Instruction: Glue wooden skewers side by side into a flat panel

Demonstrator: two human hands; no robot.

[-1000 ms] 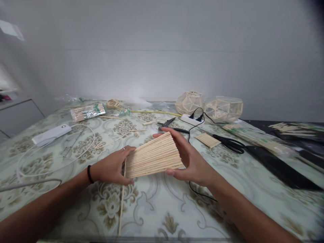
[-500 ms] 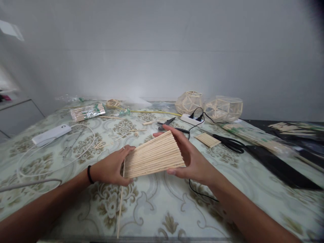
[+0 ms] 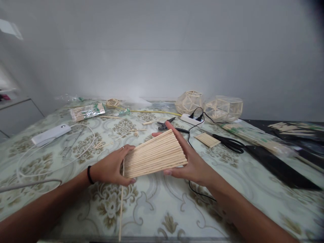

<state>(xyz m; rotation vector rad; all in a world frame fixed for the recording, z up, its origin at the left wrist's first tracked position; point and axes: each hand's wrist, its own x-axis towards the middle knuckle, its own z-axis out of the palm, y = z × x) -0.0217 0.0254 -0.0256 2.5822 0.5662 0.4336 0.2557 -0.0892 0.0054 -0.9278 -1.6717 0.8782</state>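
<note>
Between my two hands is a flat panel of wooden sticks laid side by side, tilted above the table. My left hand grips its left end, thumb at the near edge and fingers at the far edge. At the right end, my right hand holds the panel, thumb along the near edge and fingers behind the far edge. A long thin stick runs from under my left hand toward the table's front edge. The underside of the panel is hidden.
Behind lie pliers, a white power strip and two stick-framed polyhedra. On the right are scissors and a small stick panel. Bagged sticks and a white corded device lie left.
My right hand has shifted slightly along the panel, its thumb a little further left and its index finger straighter. The left hand and panel have barely moved.
</note>
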